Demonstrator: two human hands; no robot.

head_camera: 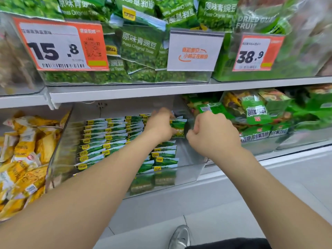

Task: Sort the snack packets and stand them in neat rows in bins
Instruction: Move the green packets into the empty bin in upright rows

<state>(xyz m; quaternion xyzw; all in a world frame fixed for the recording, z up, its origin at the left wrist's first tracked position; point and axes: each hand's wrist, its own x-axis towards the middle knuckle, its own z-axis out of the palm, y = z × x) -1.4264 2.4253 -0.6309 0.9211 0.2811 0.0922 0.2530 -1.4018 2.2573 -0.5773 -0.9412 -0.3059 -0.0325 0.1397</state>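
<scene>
A clear plastic bin [190, 169] on the lower shelf holds small green pea packets [107, 137] standing in neat rows. My left hand [159, 125] reaches into the back right of the bin and grips a few green packets [178, 127] there. My right hand [213, 133] hovers just right of them, over the bin's right side, fingers curled into a fist with nothing visible in it.
A bin of yellow snack packets [23, 159] lies to the left, and bins of green mixed-snack bags [255, 112] to the right. The upper shelf [136, 92] carries larger green pea bags [140, 45] behind price tags [59, 45]. My shoe [180, 237] stands on the tiled floor below.
</scene>
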